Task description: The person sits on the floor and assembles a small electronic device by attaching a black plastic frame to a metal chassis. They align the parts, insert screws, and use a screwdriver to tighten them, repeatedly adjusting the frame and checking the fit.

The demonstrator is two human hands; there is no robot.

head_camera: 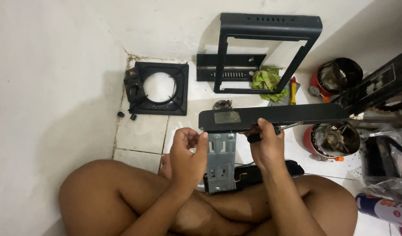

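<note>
White tiles (pixel 139 133) covered the floor of a cramped corner, their grout lines dark with grime where two plain white walls (pixel 48 65) met. A square black burner frame (pixel 159 88) with a round opening lay flat near the corner, two small black knobs (pixel 126 116) loose beside it. Farther back, a black rectangular housing (pixel 264 41) leaned upright against the wall over a slotted black panel (pixel 229 67), with a crumpled green rag (pixel 266 81) just beside (a yellow-and-red tool lay next to it). Two red gas canisters (pixel 330 140) sat to the right. Lighting was even and soft.
</note>
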